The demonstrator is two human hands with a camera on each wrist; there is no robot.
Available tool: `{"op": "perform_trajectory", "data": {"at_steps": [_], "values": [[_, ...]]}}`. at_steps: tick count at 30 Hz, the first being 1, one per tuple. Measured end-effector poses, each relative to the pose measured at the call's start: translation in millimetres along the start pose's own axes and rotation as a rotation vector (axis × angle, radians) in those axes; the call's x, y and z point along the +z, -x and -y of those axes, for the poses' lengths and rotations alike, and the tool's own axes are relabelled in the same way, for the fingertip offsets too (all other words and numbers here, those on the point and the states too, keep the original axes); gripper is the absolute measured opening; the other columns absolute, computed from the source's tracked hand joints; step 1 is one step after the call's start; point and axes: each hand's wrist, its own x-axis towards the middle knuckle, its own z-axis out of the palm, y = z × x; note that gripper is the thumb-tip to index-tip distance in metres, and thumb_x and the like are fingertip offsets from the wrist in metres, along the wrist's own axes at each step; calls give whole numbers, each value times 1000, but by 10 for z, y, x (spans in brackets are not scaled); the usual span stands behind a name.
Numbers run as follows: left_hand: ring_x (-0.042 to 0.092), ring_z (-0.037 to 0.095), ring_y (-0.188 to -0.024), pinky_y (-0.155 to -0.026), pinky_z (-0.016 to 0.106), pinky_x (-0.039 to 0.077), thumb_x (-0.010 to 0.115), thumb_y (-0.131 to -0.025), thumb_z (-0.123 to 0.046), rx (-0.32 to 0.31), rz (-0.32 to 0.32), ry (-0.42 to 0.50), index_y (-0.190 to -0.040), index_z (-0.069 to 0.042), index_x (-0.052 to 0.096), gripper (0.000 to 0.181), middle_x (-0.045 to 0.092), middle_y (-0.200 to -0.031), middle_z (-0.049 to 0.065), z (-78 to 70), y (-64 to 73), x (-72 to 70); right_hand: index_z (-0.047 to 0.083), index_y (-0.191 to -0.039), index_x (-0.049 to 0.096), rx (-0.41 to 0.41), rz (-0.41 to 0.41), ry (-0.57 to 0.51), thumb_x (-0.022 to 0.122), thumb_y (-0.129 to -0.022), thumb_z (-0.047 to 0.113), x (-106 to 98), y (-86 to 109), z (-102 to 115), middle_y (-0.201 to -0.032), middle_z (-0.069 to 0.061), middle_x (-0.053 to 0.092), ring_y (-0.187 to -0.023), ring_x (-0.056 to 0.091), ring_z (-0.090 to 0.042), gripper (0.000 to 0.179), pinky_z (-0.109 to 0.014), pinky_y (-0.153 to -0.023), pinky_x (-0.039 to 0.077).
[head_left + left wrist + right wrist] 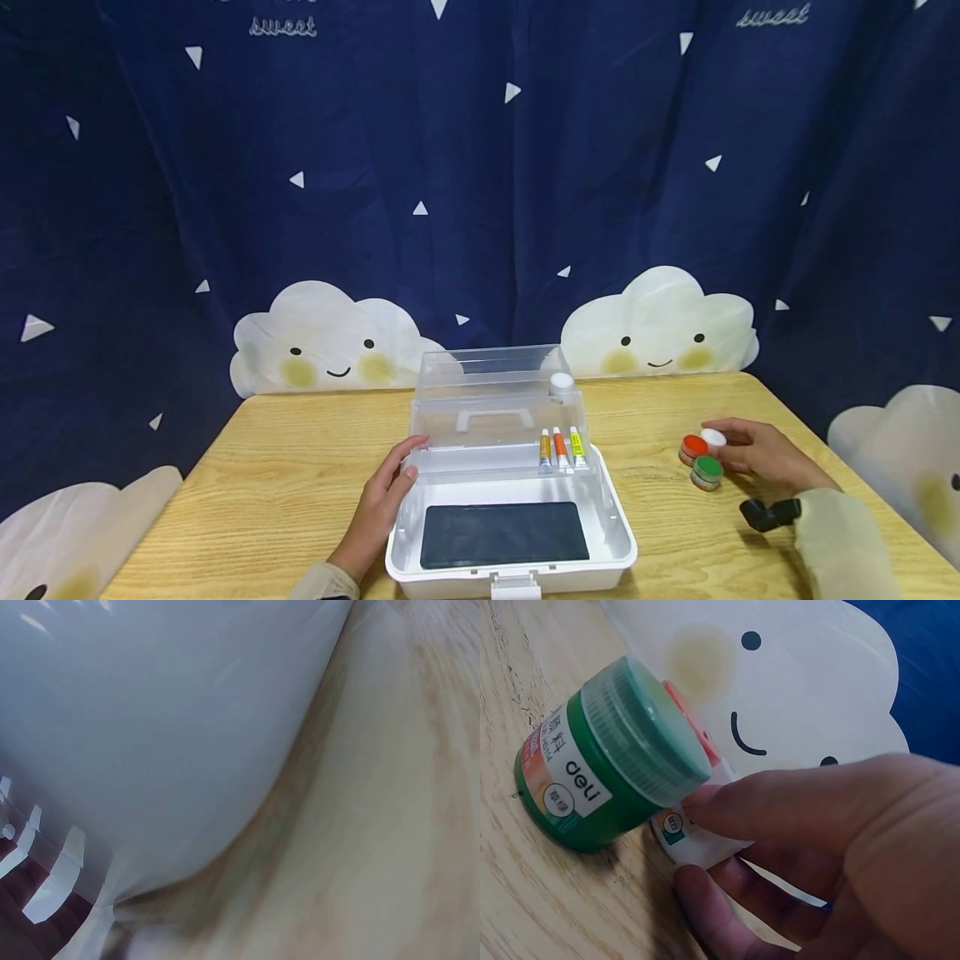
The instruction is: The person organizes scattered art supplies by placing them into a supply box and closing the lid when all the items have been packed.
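My right hand point(765, 454) is at the right of the table, with thumb and fingers around a white paint jar point(713, 438). Beside that jar stand a red-lidded paint jar point(693, 448) and a green paint jar point(592, 765); the green one partly hides the white one in the right wrist view. My left hand point(382, 500) rests on the left edge of an open white storage box point(626, 546), fingertips at its clear tray point(442, 462). The box's white wall point(172, 735) fills much of the left wrist view.
Three paint tubes point(561, 447) lean in the tray's right part. Higher up, a white-lidded jar point(561, 383) sits in the upper clear section. A dark flat panel point(502, 533) lies in the box bottom. Behind the wooden table point(300, 467) hangs a blue curtain point(465, 167).
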Motion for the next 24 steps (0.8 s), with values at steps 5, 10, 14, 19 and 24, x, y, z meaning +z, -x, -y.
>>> {"op": "perform_trajectory", "data": {"at_steps": [5, 10, 14, 19, 24], "values": [[48, 22, -125, -96, 20, 42, 45, -103, -16, -6, 2, 3, -138, -16, 50, 36, 51, -139, 9, 5, 2, -3, -7, -136, 45, -9, -14, 31, 66, -91, 19, 5, -3, 4, -130, -29, 53, -110, 57, -32, 56, -36, -80, 55], [47, 23, -127, -97, 19, 40, 45, -103, -15, 10, 3, -4, -138, -17, 50, 36, 52, -138, 9, 24, -2, -7, -5, -137, 46, 4, -38, 40, 69, -89, 26, 12, -3, 7, -131, -29, 53, -112, 57, -35, 62, -38, -80, 55], [47, 22, -126, -97, 19, 40, 45, -103, -15, 15, 6, -8, -138, -18, 50, 36, 52, -138, 8, 31, -8, -10, -5, -139, 43, 2, -46, 5, 70, -88, 25, 13, 6, 27, -134, -30, 48, -112, 57, -36, 64, -42, -82, 55], [48, 23, -126, -97, 20, 41, 44, -103, -14, 22, 16, -2, -138, -17, 50, 36, 52, -138, 9, 36, -12, -11, -5, -140, 41, 3, -47, -51, 70, -89, 22, 3, 23, 64, -139, -32, 42, -108, 59, -30, 65, -42, -83, 54], [46, 24, -127, -98, 19, 40, 44, -103, -13, 29, 14, -4, -138, -17, 50, 36, 52, -138, 9, 34, -10, -11, -4, -142, 39, 3, -57, -65, 70, -89, 27, -8, 39, 91, -141, -32, 39, -106, 59, -28, 69, -41, -83, 54]]}}
